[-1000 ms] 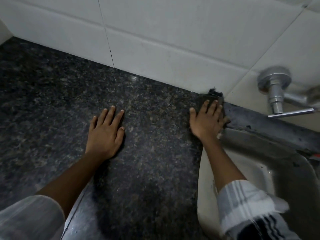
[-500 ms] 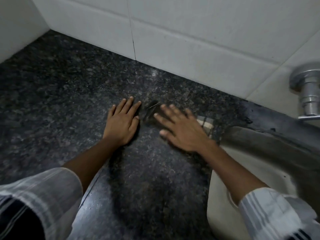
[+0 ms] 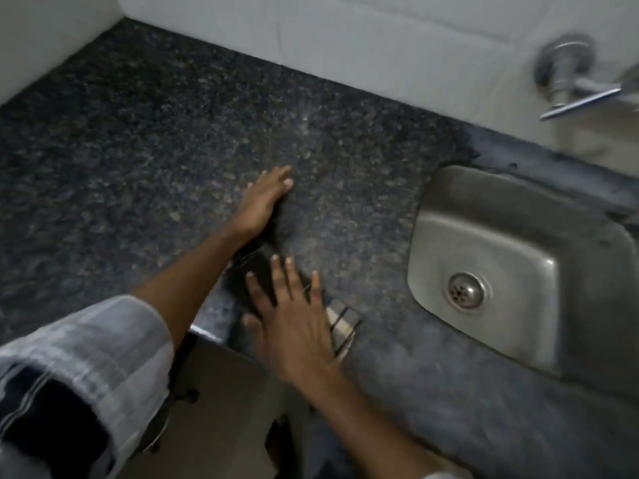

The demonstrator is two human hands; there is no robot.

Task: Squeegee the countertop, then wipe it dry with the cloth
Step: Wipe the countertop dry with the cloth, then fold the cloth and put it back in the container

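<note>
The dark speckled granite countertop (image 3: 138, 150) fills most of the view. My left hand (image 3: 266, 198) lies flat on it with fingers together, holding nothing. Just nearer to me, my right hand (image 3: 294, 319) presses flat with spread fingers on a dark cloth (image 3: 342, 323). A pale checked corner of the cloth sticks out on the right of the hand. Cloth and hand sit close to the counter's front edge. No squeegee is in view.
A steel sink (image 3: 501, 243) with a round drain (image 3: 466, 291) is set into the counter at the right. A chrome tap (image 3: 567, 74) juts from the white tiled wall (image 3: 380, 46) above it. The counter's front edge (image 3: 207, 331) drops off below my arms.
My right hand has dragged the cloth from the back corner by the sink leftwards, then towards the front edge. My left hand stays flat on the counter; the view has shifted.
</note>
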